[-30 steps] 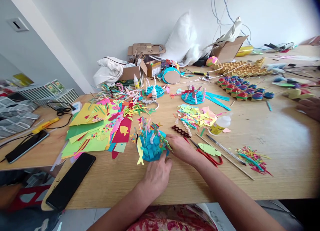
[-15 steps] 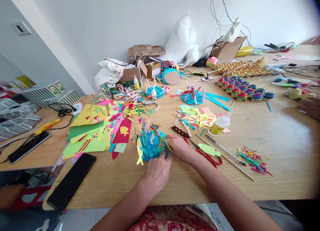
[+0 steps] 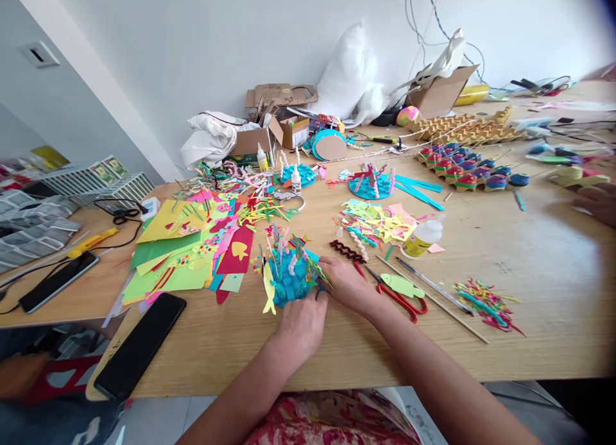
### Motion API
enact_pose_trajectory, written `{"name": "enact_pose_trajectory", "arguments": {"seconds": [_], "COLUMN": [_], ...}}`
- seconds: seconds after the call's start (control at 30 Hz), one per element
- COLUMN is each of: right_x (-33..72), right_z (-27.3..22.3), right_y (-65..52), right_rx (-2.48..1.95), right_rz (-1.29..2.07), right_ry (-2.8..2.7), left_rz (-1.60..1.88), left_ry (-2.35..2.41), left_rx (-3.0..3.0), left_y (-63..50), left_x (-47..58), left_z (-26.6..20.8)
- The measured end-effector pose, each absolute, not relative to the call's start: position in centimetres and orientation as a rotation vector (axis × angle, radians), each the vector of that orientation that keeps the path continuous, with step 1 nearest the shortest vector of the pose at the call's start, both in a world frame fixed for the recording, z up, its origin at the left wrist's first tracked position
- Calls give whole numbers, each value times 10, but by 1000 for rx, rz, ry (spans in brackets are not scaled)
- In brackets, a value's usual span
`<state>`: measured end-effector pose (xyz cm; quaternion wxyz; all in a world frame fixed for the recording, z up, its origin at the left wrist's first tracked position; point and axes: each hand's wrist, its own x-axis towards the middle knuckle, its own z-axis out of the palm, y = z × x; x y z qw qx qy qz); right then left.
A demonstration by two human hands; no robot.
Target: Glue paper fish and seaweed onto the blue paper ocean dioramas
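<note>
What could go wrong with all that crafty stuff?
The left hand and right hand crowd the blue craft, so its standing bits might bend. The red scissors lie near the right hand and could get bumped. The nearer black phone rests by the table's edge; a knock might drop it.

Around the blue woven piece (image 3: 289,288) before me, the wooden table (image 3: 356,358) bears coloured paper sheets (image 3: 171,265) to its left, a black phone (image 3: 142,345) farther left and nearer me, and, to its right, red-handled scissors (image 3: 387,294), a wooden stick (image 3: 457,319) and a pen (image 3: 433,286).
</note>
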<state>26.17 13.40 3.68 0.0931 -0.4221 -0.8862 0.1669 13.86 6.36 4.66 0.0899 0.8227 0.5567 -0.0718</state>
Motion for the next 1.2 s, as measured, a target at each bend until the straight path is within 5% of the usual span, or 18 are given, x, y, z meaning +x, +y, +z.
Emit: {"name": "enact_pose_trajectory", "arguments": {"seconds": [1.2], "right_x": [267], "right_z": [40], "right_y": [129], "right_rx": [-1328], "right_rz": [538], "right_ry": [-2503], "left_rz": [-62], "left_ry": [1477], "left_rx": [2499], "left_y": [46], "left_x": [117], "left_z": [50]}}
